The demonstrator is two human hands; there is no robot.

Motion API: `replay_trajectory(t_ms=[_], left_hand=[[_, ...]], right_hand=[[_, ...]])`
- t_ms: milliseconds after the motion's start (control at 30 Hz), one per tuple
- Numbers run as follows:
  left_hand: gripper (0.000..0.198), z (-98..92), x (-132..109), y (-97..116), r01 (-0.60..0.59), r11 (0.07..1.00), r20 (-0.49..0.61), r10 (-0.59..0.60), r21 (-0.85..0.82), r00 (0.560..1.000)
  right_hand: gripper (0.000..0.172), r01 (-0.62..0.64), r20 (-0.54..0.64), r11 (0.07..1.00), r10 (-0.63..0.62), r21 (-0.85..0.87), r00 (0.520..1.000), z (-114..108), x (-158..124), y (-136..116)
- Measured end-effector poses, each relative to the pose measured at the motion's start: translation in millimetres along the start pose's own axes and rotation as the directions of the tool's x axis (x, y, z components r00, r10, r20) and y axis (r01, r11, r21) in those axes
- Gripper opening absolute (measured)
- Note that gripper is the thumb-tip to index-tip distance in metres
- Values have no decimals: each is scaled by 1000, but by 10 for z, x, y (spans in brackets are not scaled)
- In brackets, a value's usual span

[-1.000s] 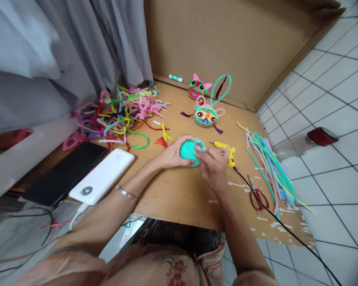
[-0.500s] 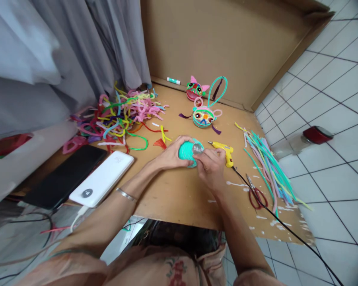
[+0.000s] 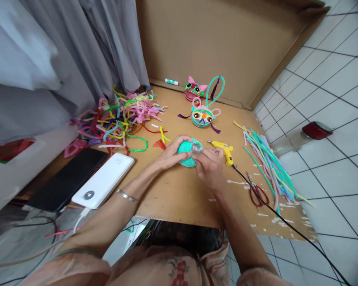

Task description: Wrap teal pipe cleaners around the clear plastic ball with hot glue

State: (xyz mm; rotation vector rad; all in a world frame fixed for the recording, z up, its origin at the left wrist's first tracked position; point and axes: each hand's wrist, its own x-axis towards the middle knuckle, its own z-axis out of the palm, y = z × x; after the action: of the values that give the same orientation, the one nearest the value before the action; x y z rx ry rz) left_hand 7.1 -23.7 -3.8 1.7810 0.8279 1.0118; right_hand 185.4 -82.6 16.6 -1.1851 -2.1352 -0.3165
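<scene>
My left hand (image 3: 173,154) is wrapped round a rounded, turquoise pipe-cleaner-wound ball (image 3: 186,152), its thumb and fingers on opposite sides. A clear, shiny round patch (image 3: 196,148) shows at the ball's right side. Against the rim of this patch my right hand (image 3: 209,162) closes in a pinch; what lies between the fingertips is hidden. Just beyond the right hand lies a yellow glue gun (image 3: 223,150). Farther back sits a turquoise animal-face ornament (image 3: 202,117) with pink ears and purple tassels, and behind it a red and green one (image 3: 193,89) with pink ears.
Bent, multicoloured pipe cleaners (image 3: 123,115) are heaped at left. Straight ones (image 3: 271,167) lie at right beside red-handled scissors (image 3: 257,194). The glue gun's black cord (image 3: 289,227) crosses the front right corner. A white power bank (image 3: 104,180), black phone (image 3: 68,178) and glue stick (image 3: 171,82) also lie there.
The view has shifted slightly. Both hands stay at the turquoise ball; my left thumb now reaches farther across it toward the clear patch, close to the right fingertips.
</scene>
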Motion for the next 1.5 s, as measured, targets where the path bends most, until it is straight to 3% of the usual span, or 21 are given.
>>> replay_trajectory(t_ms=[200,333,400,467,533,667,733,867,1067,1267,1367,1433,1500], left_hand=[[45,21,14,-35,25,999,-39,-26,-30,999],[46,17,22,-19,38,998,-38,-40,-47,999],[46,16,26,-14,43,997,-43,-45,-58,998],[46,13,30,-21,56,996,-41,-59,-76,997],[47,8,34,-39,75,993,-38,-79,-94,996],[47,-5,41,-89,75,991,-36,-80,-111,996],[47,-10,43,-108,62,991,-30,-66,-116,997],[47,-15,49,-110,39,993,-26,-42,-116,999],[50,-28,52,-81,24,996,-45,-29,-89,999],[50,-22,41,-72,27,992,-51,-33,-121,998],[49,-15,38,-62,21,991,-65,-30,-131,997],[50,-14,37,-58,22,992,-78,-32,-126,996],[50,-15,38,-60,26,992,-91,-37,-127,995]], right_hand=[[24,-15,23,999,14,35,1000,2,0,-3],[17,6,-36,992,-2,124,999,-89,1,-29],[15,-28,-144,975,61,219,988,-181,24,-19],[18,-100,-272,931,203,351,941,-257,71,31],[23,-158,-313,862,337,482,888,-270,135,124],[31,-235,-25,812,293,534,956,-84,225,333],[35,-253,40,823,271,508,962,32,232,389],[37,-218,42,852,225,476,973,140,220,401],[30,-164,96,928,139,336,986,120,246,363],[31,-180,116,952,156,248,981,118,335,313],[33,-259,132,848,223,462,966,199,342,351],[28,-344,172,682,309,645,935,276,310,413],[23,-432,228,471,429,769,874,351,253,482]])
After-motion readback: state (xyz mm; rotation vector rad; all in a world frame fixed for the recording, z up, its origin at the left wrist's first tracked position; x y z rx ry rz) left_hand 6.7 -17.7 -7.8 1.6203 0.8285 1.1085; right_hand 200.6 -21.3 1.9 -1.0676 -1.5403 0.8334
